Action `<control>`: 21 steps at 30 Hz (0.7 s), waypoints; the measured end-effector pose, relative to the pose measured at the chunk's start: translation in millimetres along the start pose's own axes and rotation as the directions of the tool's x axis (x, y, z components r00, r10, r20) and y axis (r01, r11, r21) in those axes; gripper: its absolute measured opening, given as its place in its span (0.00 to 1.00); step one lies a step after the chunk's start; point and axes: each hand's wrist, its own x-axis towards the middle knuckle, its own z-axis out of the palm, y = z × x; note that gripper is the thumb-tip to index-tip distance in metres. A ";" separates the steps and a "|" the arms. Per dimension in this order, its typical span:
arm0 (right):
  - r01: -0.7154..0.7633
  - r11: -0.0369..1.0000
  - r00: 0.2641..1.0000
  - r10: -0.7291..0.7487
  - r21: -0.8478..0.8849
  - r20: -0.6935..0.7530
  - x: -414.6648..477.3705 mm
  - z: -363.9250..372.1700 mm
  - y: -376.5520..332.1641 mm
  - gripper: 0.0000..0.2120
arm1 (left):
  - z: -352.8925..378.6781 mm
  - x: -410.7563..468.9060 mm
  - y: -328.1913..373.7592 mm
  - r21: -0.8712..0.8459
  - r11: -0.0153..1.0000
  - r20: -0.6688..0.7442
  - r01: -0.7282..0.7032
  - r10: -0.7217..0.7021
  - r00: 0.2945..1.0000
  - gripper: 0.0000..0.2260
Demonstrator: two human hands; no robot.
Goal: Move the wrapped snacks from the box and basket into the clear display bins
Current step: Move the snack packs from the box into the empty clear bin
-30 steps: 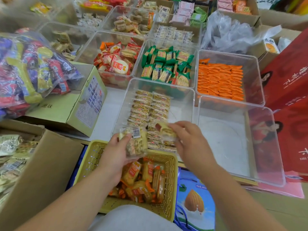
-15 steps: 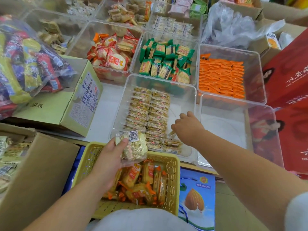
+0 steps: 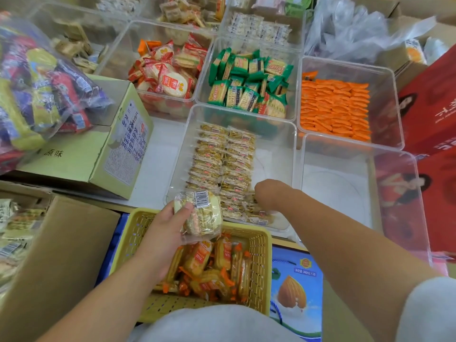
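Note:
My left hand point(image 3: 167, 233) grips a small stack of clear-wrapped snacks point(image 3: 202, 215) above the far rim of the yellow basket point(image 3: 261, 245), which holds several orange-wrapped snacks point(image 3: 214, 265). My right hand point(image 3: 269, 196) reaches into the near end of a clear display bin point(image 3: 278, 144), down among the two rows of clear-wrapped snacks point(image 3: 222, 164). Its fingers point down and are hidden, so I cannot see whether it holds a packet. An open cardboard box point(image 3: 66, 243) at the left holds more wrapped snacks point(image 3: 9, 233).
An empty clear bin point(image 3: 345, 193) stands right of the one being filled. Behind are bins of orange packets point(image 3: 333, 107), green packets point(image 3: 246, 82) and red-and-white crackers point(image 3: 167, 72). A green carton point(image 3: 74, 159) under a candy bag point(image 3: 37, 82) sits left; red cartons point(image 3: 431, 119) right.
My right hand carried one packet forward from above the basket and went down into the clear bin. My left hand kept hold of its stack and barely moved.

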 end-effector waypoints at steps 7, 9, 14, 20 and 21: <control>-0.023 0.998 0.999 0.021 0.059 0.033 4.6 3.4 -5.8 0.07 | 2.2 -2.0 3.7 -0.023 1.000 -0.003 0.017 -0.017 1.000 0.07; -0.055 0.993 0.998 0.052 0.101 0.030 0.7 2.8 -6.7 0.11 | 1.7 -3.0 6.6 -0.024 0.999 -0.018 0.039 -0.039 0.999 0.04; -0.070 0.947 0.949 0.159 0.313 -0.270 -31.5 -3.0 -7.4 0.08 | 4.7 -12.4 14.4 0.013 1.000 -0.011 -0.012 0.012 1.000 0.09; 0.279 -0.306 0.958 0.020 0.910 -0.287 -104.0 6.2 -31.1 0.31 | 15.7 -36.8 24.8 0.532 0.499 0.338 -0.685 0.616 0.711 0.27; 0.210 -0.521 0.951 -0.087 0.827 -0.296 -113.4 10.7 -35.1 0.34 | 17.8 -38.2 26.9 0.563 0.338 0.437 -0.754 0.653 0.619 0.27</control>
